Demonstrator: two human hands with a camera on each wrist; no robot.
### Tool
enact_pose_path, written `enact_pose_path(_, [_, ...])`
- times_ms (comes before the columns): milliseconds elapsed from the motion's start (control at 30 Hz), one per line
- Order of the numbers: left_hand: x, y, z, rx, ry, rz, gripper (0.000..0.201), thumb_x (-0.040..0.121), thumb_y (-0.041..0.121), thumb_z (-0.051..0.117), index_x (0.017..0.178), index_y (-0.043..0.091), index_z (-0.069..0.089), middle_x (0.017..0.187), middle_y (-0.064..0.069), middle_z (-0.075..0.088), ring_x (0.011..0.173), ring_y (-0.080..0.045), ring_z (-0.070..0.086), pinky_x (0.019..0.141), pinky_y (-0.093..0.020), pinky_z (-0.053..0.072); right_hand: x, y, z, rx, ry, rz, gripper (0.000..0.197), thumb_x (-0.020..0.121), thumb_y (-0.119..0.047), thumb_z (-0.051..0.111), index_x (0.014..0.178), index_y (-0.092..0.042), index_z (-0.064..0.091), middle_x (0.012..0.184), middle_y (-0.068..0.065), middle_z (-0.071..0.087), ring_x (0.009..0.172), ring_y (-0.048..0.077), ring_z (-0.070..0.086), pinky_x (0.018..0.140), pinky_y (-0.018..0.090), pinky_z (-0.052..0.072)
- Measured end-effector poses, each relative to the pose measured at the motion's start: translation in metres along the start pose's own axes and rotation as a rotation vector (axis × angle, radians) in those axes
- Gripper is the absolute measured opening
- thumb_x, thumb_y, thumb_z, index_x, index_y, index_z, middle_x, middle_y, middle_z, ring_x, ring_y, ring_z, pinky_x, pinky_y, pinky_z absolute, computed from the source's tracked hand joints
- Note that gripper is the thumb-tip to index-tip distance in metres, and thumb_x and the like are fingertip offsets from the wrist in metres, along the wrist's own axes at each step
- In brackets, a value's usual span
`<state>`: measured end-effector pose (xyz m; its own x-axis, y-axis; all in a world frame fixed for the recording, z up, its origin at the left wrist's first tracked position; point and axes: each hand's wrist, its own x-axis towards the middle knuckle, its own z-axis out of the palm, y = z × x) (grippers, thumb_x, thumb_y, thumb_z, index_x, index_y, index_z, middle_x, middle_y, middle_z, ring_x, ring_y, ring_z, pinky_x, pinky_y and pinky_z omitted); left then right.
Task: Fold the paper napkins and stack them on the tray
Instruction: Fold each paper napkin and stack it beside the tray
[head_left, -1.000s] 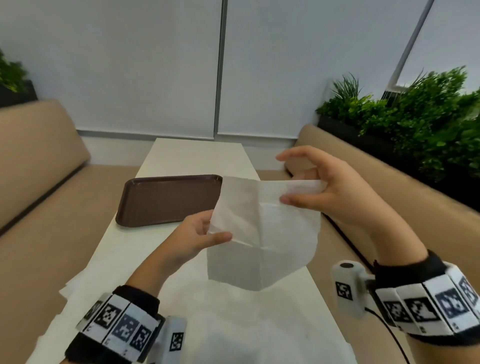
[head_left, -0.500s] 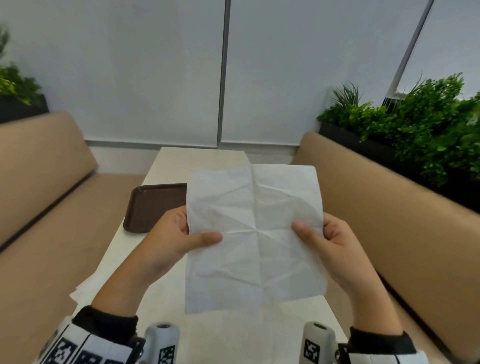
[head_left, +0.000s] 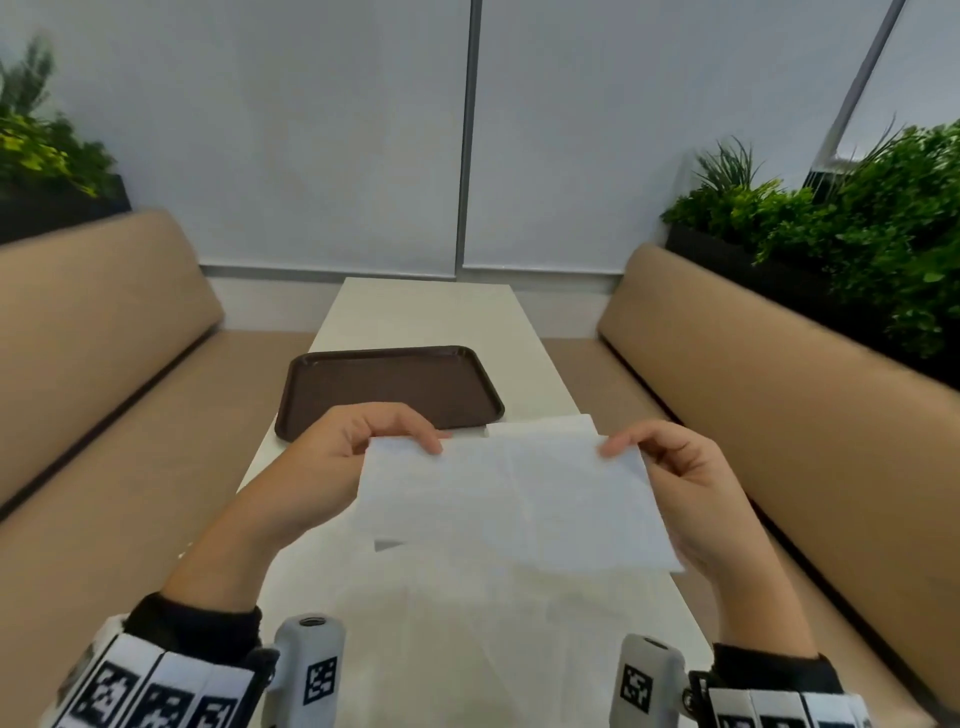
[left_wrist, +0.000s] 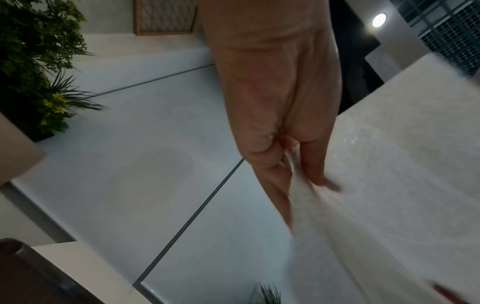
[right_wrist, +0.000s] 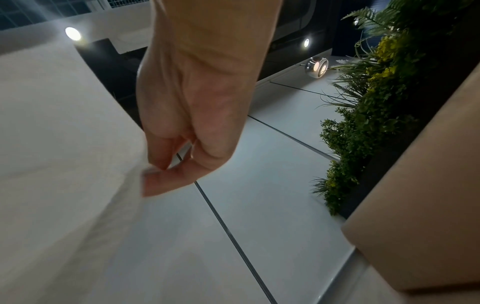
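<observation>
A white paper napkin (head_left: 514, 499) hangs above the table, doubled over, with its far edge uppermost. My left hand (head_left: 400, 441) pinches its upper left corner. My right hand (head_left: 621, 444) pinches the upper right corner. The left wrist view shows my left hand (left_wrist: 309, 187) with the napkin (left_wrist: 376, 185) between thumb and fingers. In the right wrist view my right hand (right_wrist: 153, 174) nips the napkin (right_wrist: 64, 144) at its edge. A dark brown tray (head_left: 389, 389) lies on the table just beyond my hands, with nothing on it.
The narrow white table (head_left: 431, 312) runs away from me between two tan benches (head_left: 93, 332). More white napkins (head_left: 467, 649) lie flat near the table's front edge. Green plants (head_left: 857, 218) stand behind both benches.
The napkin was held up flat and upright half a second ago. Both hands have brought it down and forward, and it now hangs doubled over, lower above the table.
</observation>
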<state>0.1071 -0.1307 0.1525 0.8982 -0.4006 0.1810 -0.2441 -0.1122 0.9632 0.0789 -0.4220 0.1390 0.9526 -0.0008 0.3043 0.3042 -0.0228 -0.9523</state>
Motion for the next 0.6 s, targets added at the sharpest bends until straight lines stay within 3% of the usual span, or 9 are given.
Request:
enact_pose_path(67, [-0.002, -0.001, -0.002, 0.018, 0.002, -0.004, 0.012, 0.084, 0.009, 0.064, 0.08, 0.018, 0.071, 0.088, -0.003, 0.071, 0.077, -0.02, 0.068, 0.064, -0.029, 0.055, 0.001, 0.001, 0.0, -0.024, -0.019, -0.009, 0.048, 0.09, 0.017, 0.044, 0.068, -0.016, 0.071, 0.077, 0.013, 0.067, 0.07, 0.028, 0.06, 0.061, 0.032, 0.048])
enact_pose_path(167, [-0.003, -0.003, -0.005, -0.031, 0.027, -0.018, 0.039, 0.094, -0.003, 0.046, 0.073, 0.019, 0.07, 0.079, 0.0, 0.066, 0.07, -0.012, 0.063, 0.056, -0.017, 0.048, 0.002, 0.0, 0.0, -0.021, -0.048, -0.041, 0.057, 0.089, 0.022, 0.039, 0.066, -0.017, 0.073, 0.077, 0.005, 0.07, 0.072, 0.016, 0.065, 0.063, 0.021, 0.052])
enact_pose_path(233, [-0.003, -0.001, -0.007, -0.12, 0.047, -0.054, 0.039, 0.095, -0.003, 0.039, 0.074, 0.013, 0.067, 0.067, 0.002, 0.061, 0.056, -0.008, 0.056, 0.049, -0.013, 0.043, 0.002, 0.0, 0.0, -0.024, -0.072, -0.06, 0.059, 0.088, 0.024, 0.037, 0.065, -0.016, 0.073, 0.081, 0.002, 0.071, 0.077, 0.013, 0.067, 0.067, 0.018, 0.052])
enact_pose_path(300, [-0.003, -0.001, -0.01, -0.226, 0.032, -0.046, 0.018, 0.082, 0.017, 0.051, 0.075, 0.009, 0.065, 0.064, 0.0, 0.056, 0.05, -0.008, 0.051, 0.047, -0.014, 0.041, 0.001, 0.0, 0.002, -0.03, -0.098, -0.071, 0.06, 0.088, 0.024, 0.035, 0.065, -0.016, 0.074, 0.082, -0.001, 0.071, 0.078, 0.012, 0.067, 0.068, 0.017, 0.052])
enact_pose_path(400, [-0.001, -0.003, -0.014, -0.13, 0.017, 0.016, 0.045, 0.055, 0.055, 0.078, 0.073, 0.016, 0.066, 0.072, 0.002, 0.06, 0.061, -0.01, 0.056, 0.053, -0.016, 0.046, 0.001, 0.003, 0.001, -0.048, -0.148, -0.058, 0.06, 0.09, 0.022, 0.034, 0.068, -0.016, 0.073, 0.084, -0.002, 0.072, 0.08, 0.011, 0.067, 0.07, 0.017, 0.051])
enact_pose_path(433, [0.0, -0.005, -0.015, -0.038, 0.041, 0.037, 0.042, 0.054, 0.053, 0.082, 0.073, 0.018, 0.066, 0.074, 0.002, 0.062, 0.064, -0.011, 0.058, 0.056, -0.017, 0.048, 0.0, 0.006, -0.002, -0.059, -0.17, -0.047, 0.059, 0.091, 0.021, 0.034, 0.069, -0.017, 0.073, 0.089, -0.002, 0.072, 0.085, 0.011, 0.067, 0.074, 0.018, 0.051])
enact_pose_path(533, [0.004, 0.004, -0.007, 0.115, 0.018, 0.102, 0.01, 0.072, 0.023, 0.081, 0.075, 0.023, 0.071, 0.081, 0.001, 0.069, 0.074, -0.019, 0.064, 0.068, -0.023, 0.052, 0.0, 0.007, -0.009, -0.188, -0.277, -0.071, 0.046, 0.082, 0.009, 0.043, 0.08, -0.026, 0.073, 0.122, -0.01, 0.063, 0.12, 0.007, 0.054, 0.095, 0.018, 0.043])
enact_pose_path(600, [0.008, 0.011, -0.001, 0.32, -0.055, 0.155, 0.015, 0.08, 0.012, 0.074, 0.08, 0.027, 0.075, 0.088, 0.005, 0.072, 0.084, -0.015, 0.067, 0.08, -0.026, 0.051, 0.002, 0.0, -0.002, -0.299, -0.458, -0.112, 0.047, 0.07, 0.003, 0.046, 0.089, -0.03, 0.073, 0.138, -0.013, 0.05, 0.135, 0.004, 0.038, 0.106, 0.018, 0.032])
